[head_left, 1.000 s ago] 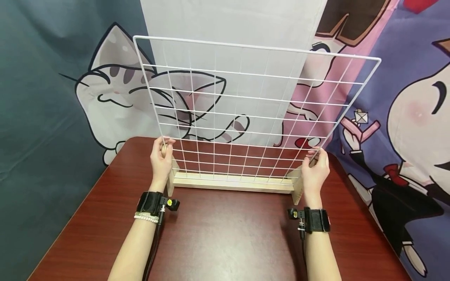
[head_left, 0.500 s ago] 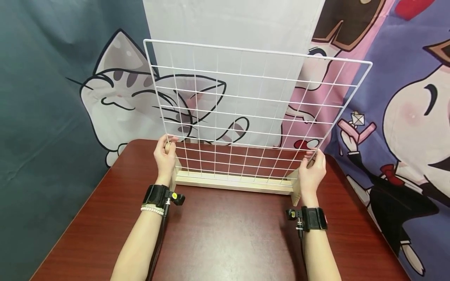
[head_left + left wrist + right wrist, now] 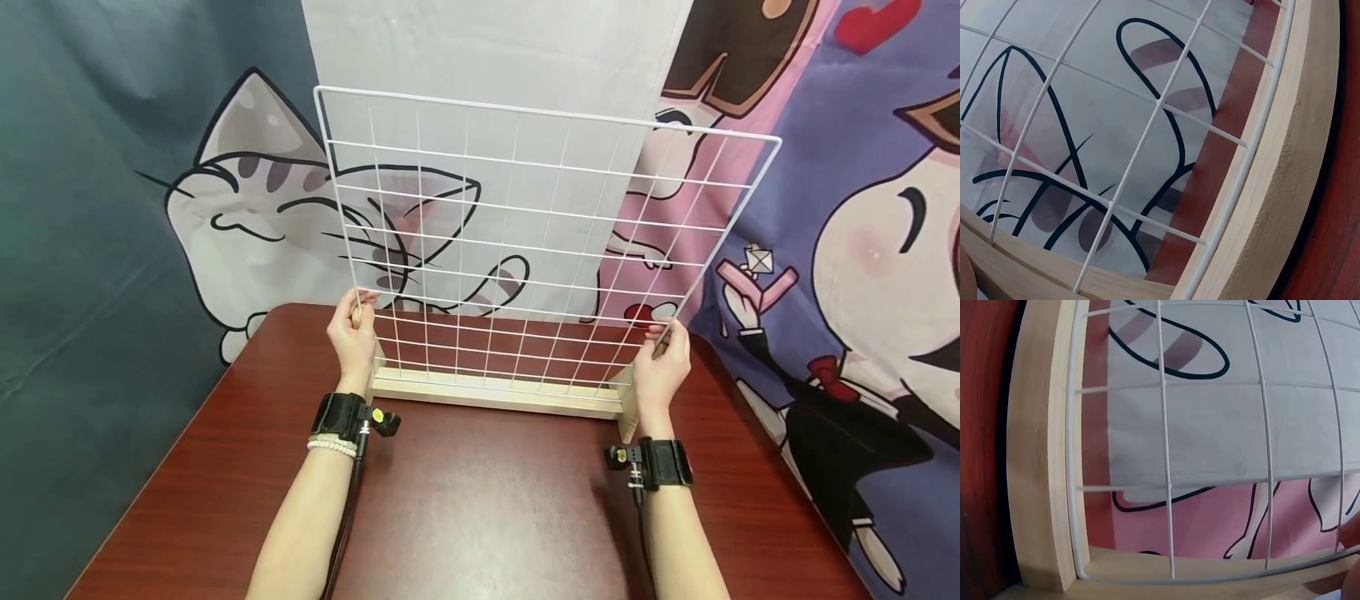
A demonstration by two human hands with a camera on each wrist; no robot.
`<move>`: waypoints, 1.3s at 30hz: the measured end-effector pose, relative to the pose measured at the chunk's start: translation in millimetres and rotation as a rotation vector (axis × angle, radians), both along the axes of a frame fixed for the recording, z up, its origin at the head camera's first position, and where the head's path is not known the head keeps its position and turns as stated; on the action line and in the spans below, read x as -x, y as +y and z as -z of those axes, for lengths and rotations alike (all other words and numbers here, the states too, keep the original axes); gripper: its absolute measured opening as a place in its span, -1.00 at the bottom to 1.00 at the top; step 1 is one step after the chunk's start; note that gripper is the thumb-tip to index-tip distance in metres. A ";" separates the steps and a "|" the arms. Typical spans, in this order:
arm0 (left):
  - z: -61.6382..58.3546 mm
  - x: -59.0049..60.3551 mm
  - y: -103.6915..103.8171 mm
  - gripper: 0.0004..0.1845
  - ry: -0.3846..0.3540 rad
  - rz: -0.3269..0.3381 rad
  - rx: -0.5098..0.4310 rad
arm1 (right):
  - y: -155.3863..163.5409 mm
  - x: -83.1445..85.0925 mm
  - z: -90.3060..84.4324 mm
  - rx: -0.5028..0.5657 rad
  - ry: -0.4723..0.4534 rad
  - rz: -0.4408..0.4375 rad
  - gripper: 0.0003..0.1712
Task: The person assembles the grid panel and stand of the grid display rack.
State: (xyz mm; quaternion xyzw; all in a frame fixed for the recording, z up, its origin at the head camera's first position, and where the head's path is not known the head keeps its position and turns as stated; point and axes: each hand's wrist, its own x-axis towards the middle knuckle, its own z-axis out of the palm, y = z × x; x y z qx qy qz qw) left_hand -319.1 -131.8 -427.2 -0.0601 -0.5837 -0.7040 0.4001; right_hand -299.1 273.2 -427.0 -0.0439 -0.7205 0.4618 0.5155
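A person's left hand [image 3: 352, 333] and right hand [image 3: 662, 360] hold a white wire grid panel [image 3: 525, 242] upright by its lower side edges, fingers curled around the wire on each side. The panel's bottom edge sits in a pale wooden base [image 3: 498, 392] on a dark red table [image 3: 480, 517]. Behind it hangs a cartoon cat backdrop [image 3: 247, 200]. Black wrist straps [image 3: 339, 415] carry small cameras.

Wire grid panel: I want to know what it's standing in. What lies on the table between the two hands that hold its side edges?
In the head view, a wooden base lies between the left hand and right hand; the wire grid panel stands in it.
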 end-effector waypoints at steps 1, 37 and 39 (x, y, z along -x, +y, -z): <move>0.2 0.7 0.5 -0.72 0.003 0.000 -0.006 | -0.6 1.1 -0.7 0.008 0.002 0.002 -0.62; 23.6 -35.6 61.1 -0.31 -0.114 -0.299 1.035 | -54.4 -35.2 13.5 -0.599 -0.194 -0.068 -0.28; 31.6 -42.2 71.9 -0.31 -0.201 -0.236 1.193 | -62.6 -40.7 27.5 -0.683 -0.302 -0.134 -0.24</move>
